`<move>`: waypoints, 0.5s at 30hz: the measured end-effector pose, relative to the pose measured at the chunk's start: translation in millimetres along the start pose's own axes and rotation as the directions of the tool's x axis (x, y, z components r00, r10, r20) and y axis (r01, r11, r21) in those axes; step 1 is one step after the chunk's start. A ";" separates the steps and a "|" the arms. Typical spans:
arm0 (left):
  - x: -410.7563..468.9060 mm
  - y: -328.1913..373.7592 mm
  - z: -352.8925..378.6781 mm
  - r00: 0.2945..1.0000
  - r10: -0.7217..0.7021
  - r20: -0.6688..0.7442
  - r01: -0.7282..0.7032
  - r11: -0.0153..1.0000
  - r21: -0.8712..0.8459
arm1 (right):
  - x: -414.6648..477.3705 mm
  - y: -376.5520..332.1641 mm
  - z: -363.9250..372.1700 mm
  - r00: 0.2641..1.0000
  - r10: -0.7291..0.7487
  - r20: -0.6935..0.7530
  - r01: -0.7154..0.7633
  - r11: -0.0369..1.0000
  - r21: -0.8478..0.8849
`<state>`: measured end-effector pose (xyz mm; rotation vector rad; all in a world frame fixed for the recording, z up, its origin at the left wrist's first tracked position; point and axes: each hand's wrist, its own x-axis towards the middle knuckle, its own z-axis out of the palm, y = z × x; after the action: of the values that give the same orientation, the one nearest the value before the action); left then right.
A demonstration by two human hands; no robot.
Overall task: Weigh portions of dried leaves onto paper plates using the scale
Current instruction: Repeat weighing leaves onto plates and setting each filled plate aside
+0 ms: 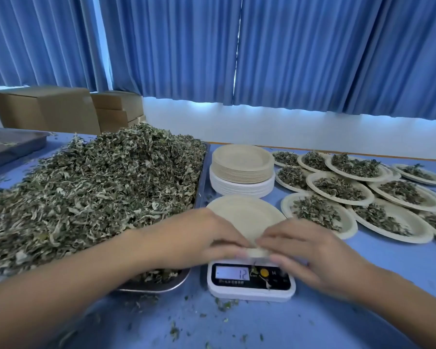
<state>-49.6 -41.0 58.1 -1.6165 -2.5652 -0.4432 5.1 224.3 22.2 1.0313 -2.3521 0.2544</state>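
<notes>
Step in hand, as I judge it: seating an empty paper plate (247, 215) on the scale (252, 280) before any leaves go on. The scale sits mid tabletop, toward the near edge. The plate lies on top of it, and its far rim overhangs toward the stack.

Left hand (207, 235) and right hand (310, 250) meet at the plate's near rim, fingers laid over it. The thumbs are hidden and the fingertips are blurred, so I cannot tell whether either hand pinches the rim or only presses on it. Neither hand holds any leaves.

The display reads 12. To do this well:
- centre the plate on the platform
- take both hands fully off
- zero the reading before adding leaves, since hand pressure or the bare plate skews the number
- brush off the leaf scraps (256, 272) lying on the display panel

Around:
- metal tray (199, 195) heaped with dried leaves (86, 192), along the left side of the tabletop, its right rim just beside the scale
- stack of spare plates (242, 167) behind the scale, toward the far edge
- filled plates (337, 187) overlapping across the right side, the nearest one touching or almost touching the plate on the scale; it could catch a rim
- second metal tray (10, 144) at the far-left corner
- cardboard boxes (48, 109) and blue curtains (287, 51) behind
- loose crumbs (224, 303) along the near edge
</notes>
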 end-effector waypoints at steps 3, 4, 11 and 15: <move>0.3 -11.1 -13.5 0.954 -0.176 -0.242 0.179 0.984 -0.011 | 3.0 7.0 -0.7 0.943 0.259 -0.207 -0.233 0.962 0.142; 1.3 -19.3 -19.3 0.921 -0.242 -0.305 0.256 0.967 0.008 | 4.4 11.3 -0.1 0.895 0.354 -0.270 -0.313 0.932 0.185; 15.1 -78.1 -32.0 0.628 -0.711 0.315 0.639 0.703 0.314 | -11.6 26.6 19.3 0.680 0.676 -0.285 -0.542 0.724 0.426; 21.8 -90.5 -22.5 0.631 -0.701 0.332 0.603 0.713 0.358 | -17.0 24.1 19.5 0.686 0.673 -0.277 -0.519 0.719 0.462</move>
<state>-142.0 -64.8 66.2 -0.6893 -3.3709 0.2313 -11.0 244.0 -2.3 0.2193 -2.1824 1.0795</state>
